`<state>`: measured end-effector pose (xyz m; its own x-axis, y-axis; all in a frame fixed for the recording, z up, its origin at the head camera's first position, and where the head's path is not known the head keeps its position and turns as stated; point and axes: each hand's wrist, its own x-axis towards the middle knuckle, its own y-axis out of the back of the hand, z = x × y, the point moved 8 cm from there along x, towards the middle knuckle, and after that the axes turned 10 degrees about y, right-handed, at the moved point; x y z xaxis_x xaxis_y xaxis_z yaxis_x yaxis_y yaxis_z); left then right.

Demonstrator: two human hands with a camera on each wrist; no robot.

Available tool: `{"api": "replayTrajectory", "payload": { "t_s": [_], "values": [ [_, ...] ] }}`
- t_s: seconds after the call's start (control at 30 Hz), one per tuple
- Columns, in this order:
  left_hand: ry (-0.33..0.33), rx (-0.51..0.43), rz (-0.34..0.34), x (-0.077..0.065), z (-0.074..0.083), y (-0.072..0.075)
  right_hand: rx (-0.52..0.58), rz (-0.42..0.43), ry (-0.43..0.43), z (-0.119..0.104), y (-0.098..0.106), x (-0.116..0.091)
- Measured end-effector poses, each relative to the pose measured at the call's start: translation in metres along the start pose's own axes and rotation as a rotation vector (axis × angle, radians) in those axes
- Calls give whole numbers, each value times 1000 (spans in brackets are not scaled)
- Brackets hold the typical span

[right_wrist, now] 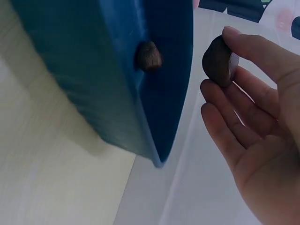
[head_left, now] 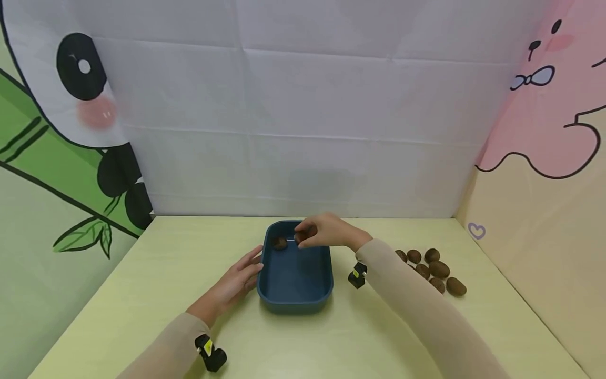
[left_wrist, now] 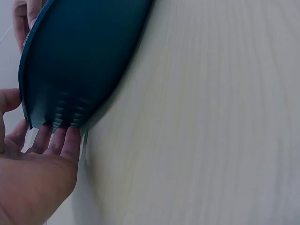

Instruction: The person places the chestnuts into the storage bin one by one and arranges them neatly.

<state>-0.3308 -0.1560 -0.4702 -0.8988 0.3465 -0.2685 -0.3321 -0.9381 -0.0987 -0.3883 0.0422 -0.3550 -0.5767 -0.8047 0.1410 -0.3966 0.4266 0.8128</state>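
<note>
A dark blue rectangular bin (head_left: 295, 279) stands on the table, with a brown chestnut (head_left: 279, 242) lying inside near its far left corner. Over the bin's far right part, my right hand (head_left: 331, 231) pinches another chestnut (right_wrist: 219, 62) between thumb and fingertips; the right wrist view shows it dark and rounded with a paler patch. My left hand (head_left: 236, 281) rests against the bin's left outer wall, its fingers (left_wrist: 56, 140) extended and touching the side. To the right, several more chestnuts (head_left: 438, 269) lie in a loose group, partly hidden by my right sleeve.
The pale yellow table (head_left: 199, 247) ends at a white sheet (head_left: 312, 105) hanging behind it. Printed side walls with cartoon animals rise at left and right. A small black device (head_left: 210, 353) sits on each wrist.
</note>
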Motion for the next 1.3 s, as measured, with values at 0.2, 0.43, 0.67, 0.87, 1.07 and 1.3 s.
{"api": "replayTrajectory", "payload": {
  "t_s": [0.2, 0.43, 0.67, 0.87, 1.07, 1.3],
  "values": [
    [-21, 3, -34, -1, 3, -2, -50, -31, 1, 1, -12, 25],
    [-15, 5, -29, 2, 2, 1, -34, -41, -3, 3, -24, 46],
    [-21, 10, -38, 2, 2, 1, 37, -13, -60, 20, -40, 55],
    [-13, 14, -39, 0, 2, 0, 54, -11, -110, 27, -54, 57],
    [-21, 6, -46, -1, 3, -1, 25, -5, -136, 31, -65, 59],
    [-18, -2, -40, 1, 1, -1, 68, 44, -164, 40, -75, 55]
  ]
}}
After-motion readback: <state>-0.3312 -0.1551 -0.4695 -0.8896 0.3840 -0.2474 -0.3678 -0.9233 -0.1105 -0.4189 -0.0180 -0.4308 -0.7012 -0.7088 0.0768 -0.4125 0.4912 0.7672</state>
